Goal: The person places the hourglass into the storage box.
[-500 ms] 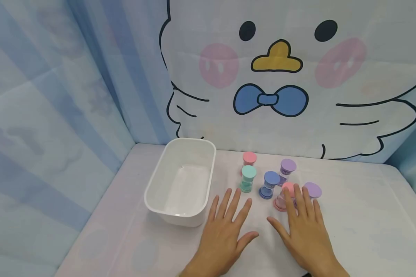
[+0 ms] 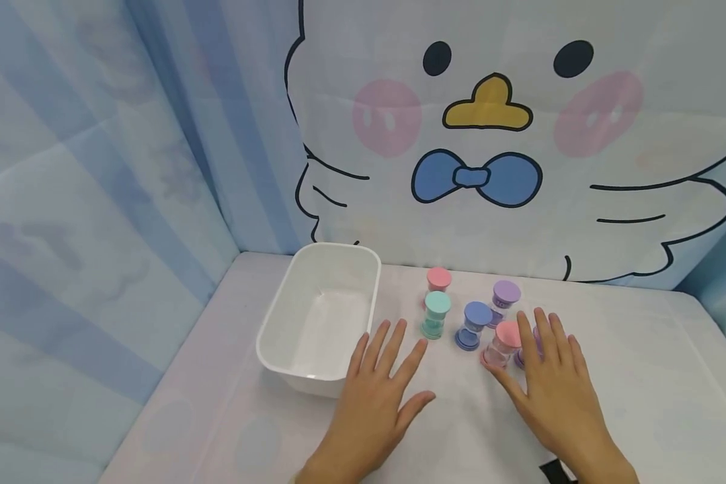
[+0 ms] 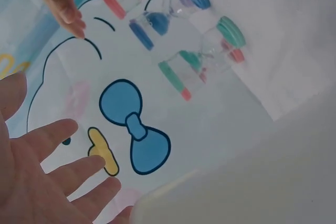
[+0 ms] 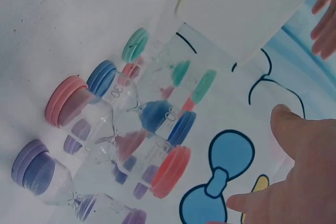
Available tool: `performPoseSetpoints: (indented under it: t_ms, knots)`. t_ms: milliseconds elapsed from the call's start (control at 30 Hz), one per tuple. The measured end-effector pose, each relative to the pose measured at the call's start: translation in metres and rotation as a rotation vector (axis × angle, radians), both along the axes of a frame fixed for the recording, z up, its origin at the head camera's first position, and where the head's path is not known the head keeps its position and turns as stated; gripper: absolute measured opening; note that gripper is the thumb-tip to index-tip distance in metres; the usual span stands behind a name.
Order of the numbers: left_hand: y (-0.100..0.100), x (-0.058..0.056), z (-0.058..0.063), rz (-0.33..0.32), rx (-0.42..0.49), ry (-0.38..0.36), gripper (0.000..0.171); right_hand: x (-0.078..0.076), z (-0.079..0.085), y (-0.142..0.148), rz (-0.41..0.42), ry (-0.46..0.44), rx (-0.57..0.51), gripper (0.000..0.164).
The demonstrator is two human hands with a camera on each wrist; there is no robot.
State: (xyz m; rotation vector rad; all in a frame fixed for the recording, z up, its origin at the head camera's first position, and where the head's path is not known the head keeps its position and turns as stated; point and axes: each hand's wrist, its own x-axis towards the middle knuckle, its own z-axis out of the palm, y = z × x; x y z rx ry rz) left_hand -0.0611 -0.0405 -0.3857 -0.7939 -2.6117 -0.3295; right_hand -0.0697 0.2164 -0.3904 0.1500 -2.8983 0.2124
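Hourglasses [image 2: 476, 316] stand right of centre on our table [image 2: 659, 376], near its far edge; a gap parts them from the smooth white tub [image 2: 305, 384] left of centre. Our left hand [image 2: 372, 403] and right hand [image 2: 553, 386], fingers spread and holding nothing, have moved farther apart, uncovering more of the clear-walled, round-capped front pink hourglass [image 2: 508, 334].

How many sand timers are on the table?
6: a green one, a pink one behind it, a blue one right of both, a purple one behind the blue, a second pink one by the right hand, a second purple one partly hidden behind that hand.
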Motion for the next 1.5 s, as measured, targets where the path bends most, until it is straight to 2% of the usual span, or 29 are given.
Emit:
performPoseSetpoints:
  t_ms: [267,567,833,1067,1300,1500]
  knots:
    - [-0.018,-0.004,0.009,0.047,0.084,0.004,0.056,-0.006,0.001,0.015,0.081,0.074,0.027,0.089]
    - [-0.045,-0.012,0.016,0.063,0.254,0.037,0.050,-0.014,-0.005,0.024,0.088,0.051,-0.034,0.088]
    - [-0.069,-0.017,0.020,0.111,0.283,0.075,0.048,-0.021,-0.009,0.034,0.081,0.007,-0.082,0.082]
    - [-0.092,-0.021,0.020,0.193,0.313,0.101,0.048,-0.027,-0.011,0.043,0.058,-0.051,-0.082,0.081]
    - [-0.115,-0.028,0.019,0.254,0.332,0.125,0.047,-0.029,-0.012,0.047,0.052,-0.036,-0.090,0.076]
    - [-0.133,-0.036,0.013,0.288,0.352,0.115,0.045,-0.030,-0.014,0.050,0.076,-0.014,-0.056,0.075]
